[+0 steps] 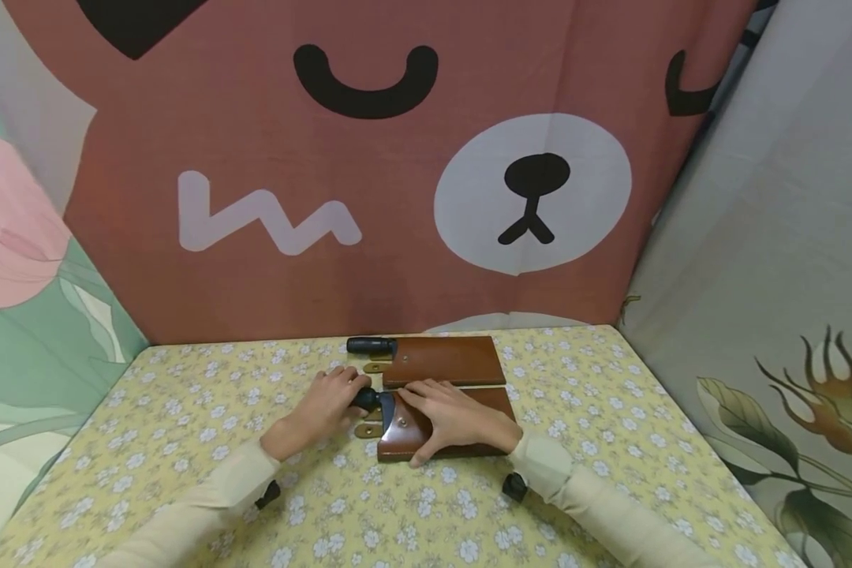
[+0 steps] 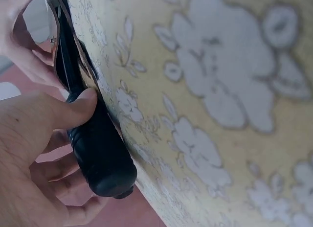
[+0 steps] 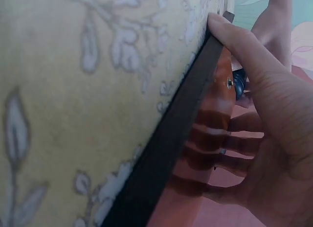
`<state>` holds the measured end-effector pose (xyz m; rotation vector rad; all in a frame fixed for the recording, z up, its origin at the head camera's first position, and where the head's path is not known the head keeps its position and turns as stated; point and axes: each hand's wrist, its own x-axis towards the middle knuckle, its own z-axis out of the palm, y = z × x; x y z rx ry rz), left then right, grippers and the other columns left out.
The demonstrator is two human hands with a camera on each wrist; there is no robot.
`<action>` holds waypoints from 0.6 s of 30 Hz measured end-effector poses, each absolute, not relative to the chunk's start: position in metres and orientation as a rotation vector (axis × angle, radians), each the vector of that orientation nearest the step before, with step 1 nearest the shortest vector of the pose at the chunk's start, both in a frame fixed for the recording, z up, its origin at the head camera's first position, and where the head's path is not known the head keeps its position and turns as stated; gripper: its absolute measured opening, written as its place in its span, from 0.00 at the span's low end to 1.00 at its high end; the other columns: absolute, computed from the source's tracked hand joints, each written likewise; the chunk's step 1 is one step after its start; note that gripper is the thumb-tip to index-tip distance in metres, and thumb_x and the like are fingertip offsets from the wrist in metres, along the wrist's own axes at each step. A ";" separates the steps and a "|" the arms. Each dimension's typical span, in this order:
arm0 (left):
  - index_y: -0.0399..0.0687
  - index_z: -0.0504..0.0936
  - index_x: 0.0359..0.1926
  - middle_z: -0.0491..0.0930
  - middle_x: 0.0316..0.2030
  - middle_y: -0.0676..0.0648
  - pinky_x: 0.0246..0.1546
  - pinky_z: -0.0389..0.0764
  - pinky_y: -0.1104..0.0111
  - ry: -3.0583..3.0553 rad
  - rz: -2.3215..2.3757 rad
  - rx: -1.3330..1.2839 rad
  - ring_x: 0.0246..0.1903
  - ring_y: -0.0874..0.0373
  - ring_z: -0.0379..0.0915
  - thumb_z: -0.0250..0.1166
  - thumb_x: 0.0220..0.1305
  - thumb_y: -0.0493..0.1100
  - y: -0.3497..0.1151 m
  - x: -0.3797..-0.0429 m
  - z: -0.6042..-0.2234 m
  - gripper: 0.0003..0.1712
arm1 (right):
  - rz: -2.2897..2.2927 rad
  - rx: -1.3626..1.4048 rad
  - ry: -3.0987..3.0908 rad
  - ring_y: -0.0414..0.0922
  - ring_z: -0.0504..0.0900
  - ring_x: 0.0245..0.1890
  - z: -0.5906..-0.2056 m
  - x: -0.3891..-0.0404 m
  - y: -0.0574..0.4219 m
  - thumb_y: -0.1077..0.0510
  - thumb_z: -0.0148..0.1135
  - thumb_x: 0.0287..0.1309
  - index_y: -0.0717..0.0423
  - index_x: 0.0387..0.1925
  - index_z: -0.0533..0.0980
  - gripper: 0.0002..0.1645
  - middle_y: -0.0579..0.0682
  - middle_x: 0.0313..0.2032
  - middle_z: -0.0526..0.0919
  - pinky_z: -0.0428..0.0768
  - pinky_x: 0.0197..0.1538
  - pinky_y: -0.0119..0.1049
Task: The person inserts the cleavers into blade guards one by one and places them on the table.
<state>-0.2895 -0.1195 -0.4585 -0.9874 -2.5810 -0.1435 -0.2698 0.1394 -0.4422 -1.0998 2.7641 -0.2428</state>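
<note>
In the head view two brown leather sheaths lie one behind the other on the table. A cleaver with a black handle sits in the near sheath, and part of its dark blade shows at the sheath's mouth. My left hand holds that handle, its thumb on top and fingers beneath. My right hand rests spread over the near sheath. Its thumb lies at the near edge and the other fingers touch the leather face. A snap strap sticks out at the left, unfastened.
Just behind, the far sheath holds another black-handled knife, with its own strap loose. A yellow floral cloth covers the table. Printed cloth curtains stand at the back and both sides.
</note>
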 end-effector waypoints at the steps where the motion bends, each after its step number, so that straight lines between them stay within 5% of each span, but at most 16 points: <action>1: 0.48 0.80 0.50 0.80 0.42 0.46 0.35 0.78 0.53 -2.587 -0.152 -0.989 0.39 0.50 0.76 0.77 0.50 0.50 -0.121 -0.289 -0.458 0.27 | -0.239 -1.096 2.758 0.53 0.57 0.75 -0.442 -0.269 0.139 0.20 0.66 0.39 0.52 0.77 0.52 0.71 0.52 0.75 0.56 0.59 0.70 0.62; 11: 0.49 0.81 0.51 0.81 0.42 0.47 0.34 0.79 0.58 -2.600 -0.267 -1.011 0.36 0.52 0.77 0.77 0.51 0.50 -0.126 -0.292 -0.457 0.26 | -0.280 -1.127 2.744 0.50 0.54 0.75 -0.443 -0.266 0.146 0.21 0.64 0.43 0.51 0.77 0.49 0.70 0.52 0.76 0.53 0.58 0.71 0.62; 18: 0.46 0.80 0.56 0.81 0.46 0.46 0.40 0.81 0.57 -2.621 -0.415 -0.992 0.41 0.52 0.81 0.68 0.61 0.55 -0.127 -0.292 -0.460 0.26 | -0.397 -1.140 2.745 0.52 0.56 0.75 -0.444 -0.263 0.161 0.26 0.59 0.54 0.47 0.76 0.54 0.56 0.51 0.75 0.55 0.60 0.68 0.66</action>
